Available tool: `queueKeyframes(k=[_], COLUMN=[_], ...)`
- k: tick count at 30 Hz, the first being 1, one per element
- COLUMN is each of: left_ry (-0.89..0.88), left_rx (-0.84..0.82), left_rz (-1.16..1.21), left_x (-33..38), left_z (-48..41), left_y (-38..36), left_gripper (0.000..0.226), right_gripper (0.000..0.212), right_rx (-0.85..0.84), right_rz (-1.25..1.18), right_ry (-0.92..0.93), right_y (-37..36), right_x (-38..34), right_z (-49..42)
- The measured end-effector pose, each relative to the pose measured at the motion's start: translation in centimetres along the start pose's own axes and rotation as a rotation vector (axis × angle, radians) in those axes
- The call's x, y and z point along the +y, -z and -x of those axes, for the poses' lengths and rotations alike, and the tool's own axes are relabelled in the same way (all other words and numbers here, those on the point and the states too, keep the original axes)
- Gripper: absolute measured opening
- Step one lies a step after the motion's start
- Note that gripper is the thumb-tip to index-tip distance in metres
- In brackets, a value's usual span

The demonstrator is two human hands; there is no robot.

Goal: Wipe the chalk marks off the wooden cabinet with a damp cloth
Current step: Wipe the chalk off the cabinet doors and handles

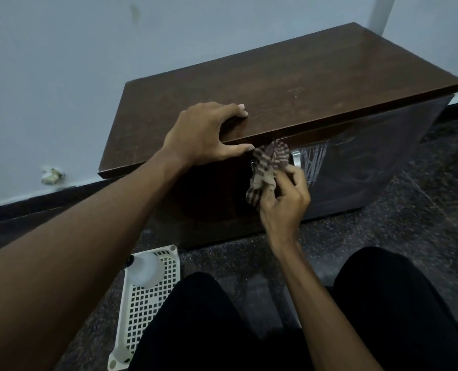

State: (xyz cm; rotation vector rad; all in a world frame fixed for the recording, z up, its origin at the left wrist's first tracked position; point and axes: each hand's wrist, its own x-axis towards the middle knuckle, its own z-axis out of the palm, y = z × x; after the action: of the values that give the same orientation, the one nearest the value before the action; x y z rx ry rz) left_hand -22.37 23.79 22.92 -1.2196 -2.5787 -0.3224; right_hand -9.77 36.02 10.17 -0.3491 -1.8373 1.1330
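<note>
A low dark wooden cabinet (289,84) stands against the wall. White chalk marks (314,159) streak its front face, just right of a small metal handle (295,158). My left hand (203,132) grips the cabinet's front top edge, fingers curled over the top and thumb along the edge. My right hand (284,202) holds a bunched brown-and-beige striped cloth (266,167) against the front face, just left of the chalk marks.
A white perforated plastic tray (139,309) lies on the dark speckled floor at lower left, with a pale plastic bottle (145,269) on it. My knees in black trousers (383,303) fill the bottom. A grey wall with a dark skirting runs behind.
</note>
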Motion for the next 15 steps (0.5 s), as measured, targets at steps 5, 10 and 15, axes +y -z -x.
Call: queueKeyframes(k=[5, 10, 15], left_ry=[0.002, 0.007, 0.007], left_rx=[0.009, 0.002, -0.002], left_rz=[-0.002, 0.000, -0.007], left_x=[-0.1, 0.0, 0.0], left_z=[-0.1, 0.0, 0.1], left_y=[0.0, 0.1, 0.0], left_gripper=[0.071, 0.073, 0.073], right_gripper=[0.024, 0.021, 0.019], right_rx=[-0.039, -0.125, -0.222], right_rz=[0.069, 0.088, 0.000], right_ry=[-0.013, -0.150, -0.306], right_y=[-0.2, -0.4, -0.1], right_x=[-0.6, 2.5, 3.4], right_z=[0.0, 2.4, 3.4])
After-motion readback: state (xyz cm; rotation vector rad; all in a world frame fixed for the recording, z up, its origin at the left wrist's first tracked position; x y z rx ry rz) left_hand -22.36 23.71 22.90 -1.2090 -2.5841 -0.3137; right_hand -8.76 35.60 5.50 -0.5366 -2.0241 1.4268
